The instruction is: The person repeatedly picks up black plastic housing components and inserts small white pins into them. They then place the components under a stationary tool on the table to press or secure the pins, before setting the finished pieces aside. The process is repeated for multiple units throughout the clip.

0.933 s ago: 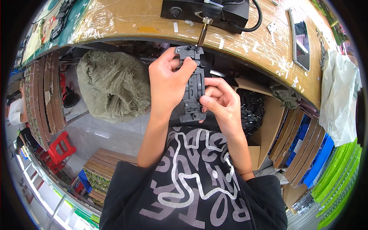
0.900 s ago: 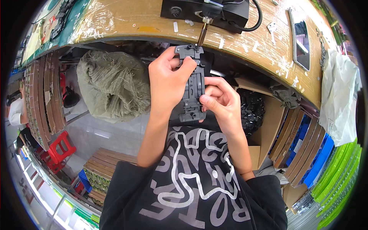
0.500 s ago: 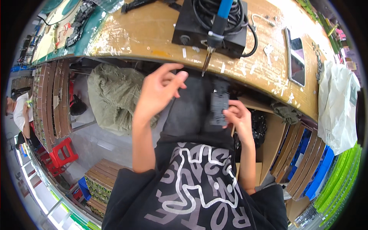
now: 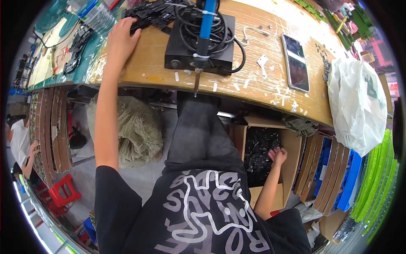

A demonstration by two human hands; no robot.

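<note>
My left hand (image 4: 121, 41) is stretched out over the wooden workbench, its fingertips at the near left edge of a pile of flat black plastic parts (image 4: 155, 15). Its fingers and thumb are apart, with nothing visible gripped. Low on the right, my right hand (image 4: 278, 156) hangs over an open cardboard box (image 4: 292, 163) full of black plastic parts (image 4: 259, 154). Its fingers are slightly spread and hold nothing that I can see. Between the hands, a soldering iron with a blue handle (image 4: 207, 21) points down past the bench edge, in front of a black box-shaped unit (image 4: 177, 59) with coiled cable.
A phone (image 4: 297, 63) lies on the bench at right, beside a hanging white plastic bag (image 4: 357, 106). A clear bottle (image 4: 96, 17) stands at far left. Beneath the bench sits a bulging greenish sack (image 4: 133, 131). Another person (image 4: 20, 142) is at far left, near stacked trays (image 4: 48, 131).
My right hand has moved down and right to the box, and the black plastic part it held is gone from it. My left hand has reached up and left to the pile.
</note>
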